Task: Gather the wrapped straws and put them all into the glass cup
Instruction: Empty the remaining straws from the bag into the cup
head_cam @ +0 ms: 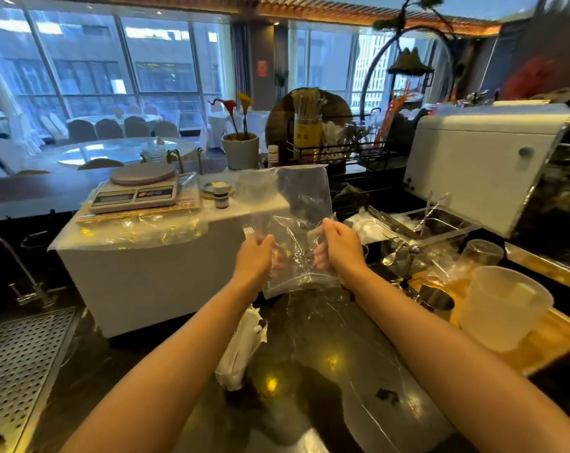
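Dark marble counter [309, 338], dining room far behind. Left hand [255, 256] and right hand [337, 245] each pinch clear plastic bag [296, 223], held up, seemingly empty. Wrapped straws [241, 351] bunched in glass cup [236, 382], near left; gathering apparently finished.

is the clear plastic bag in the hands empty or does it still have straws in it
Empty, as far as it shows: the clear plastic bag, held up by the left hand and right hand, is see-through, with no straws visible inside.
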`<action>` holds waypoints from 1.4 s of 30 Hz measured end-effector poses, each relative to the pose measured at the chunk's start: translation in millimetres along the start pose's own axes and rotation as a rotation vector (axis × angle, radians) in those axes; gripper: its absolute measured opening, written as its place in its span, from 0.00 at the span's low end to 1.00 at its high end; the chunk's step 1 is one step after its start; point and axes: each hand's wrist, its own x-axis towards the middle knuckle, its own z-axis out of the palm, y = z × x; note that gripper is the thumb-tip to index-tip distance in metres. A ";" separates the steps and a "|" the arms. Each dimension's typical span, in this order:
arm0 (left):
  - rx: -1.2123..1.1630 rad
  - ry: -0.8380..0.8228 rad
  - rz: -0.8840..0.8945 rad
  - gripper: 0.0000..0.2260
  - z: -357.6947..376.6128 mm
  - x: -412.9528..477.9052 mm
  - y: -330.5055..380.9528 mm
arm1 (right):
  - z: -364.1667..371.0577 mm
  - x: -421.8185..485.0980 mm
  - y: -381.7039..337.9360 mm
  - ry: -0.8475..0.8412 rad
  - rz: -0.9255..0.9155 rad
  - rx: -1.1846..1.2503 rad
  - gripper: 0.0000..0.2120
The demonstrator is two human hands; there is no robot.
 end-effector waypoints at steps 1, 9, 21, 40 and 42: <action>0.016 0.004 -0.017 0.07 6.2 0.7 -4.8 | -3.0 1.1 3.9 0.002 0.004 -0.024 0.17; 0.158 0.203 0.019 0.11 50.0 -1.2 -39.2 | -26.0 15.2 49.1 -0.070 0.054 -0.190 0.12; 0.364 0.364 -0.118 0.05 97.3 -9.6 -129.1 | -58.6 30.5 143.9 -0.315 0.011 -0.591 0.11; 1.308 0.009 -0.165 0.22 124.9 -38.6 -209.5 | -89.4 18.4 227.9 -0.687 -0.301 -1.208 0.17; 1.311 -0.044 -0.157 0.23 122.3 -39.3 -211.4 | -90.7 17.7 231.4 -0.728 -0.387 -1.285 0.21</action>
